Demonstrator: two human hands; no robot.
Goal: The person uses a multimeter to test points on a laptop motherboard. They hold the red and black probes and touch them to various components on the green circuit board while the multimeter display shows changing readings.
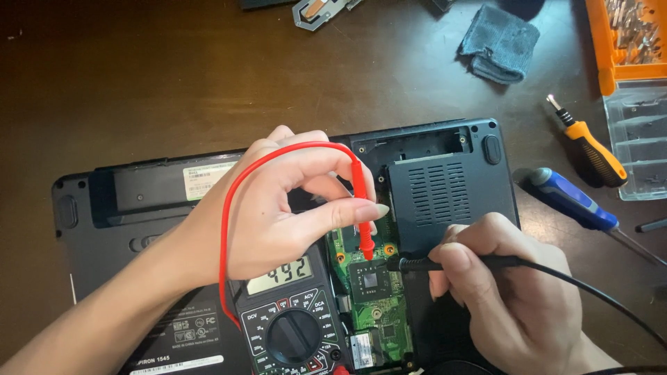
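Observation:
My left hand pinches a red multimeter probe between thumb and fingers, its tip down on the green circuit board of an upturned black laptop. Its red lead loops back over my wrist. My right hand grips a black probe held nearly flat, its tip touching the board beside a square chip. A black multimeter with a lit number display and a round dial rests on the laptop beneath my left hand.
To the right lie a blue-handled screwdriver and an orange-and-black screwdriver. A folded grey cloth sits at the top, an orange parts tray and a clear box at the far right. The table is dark brown wood.

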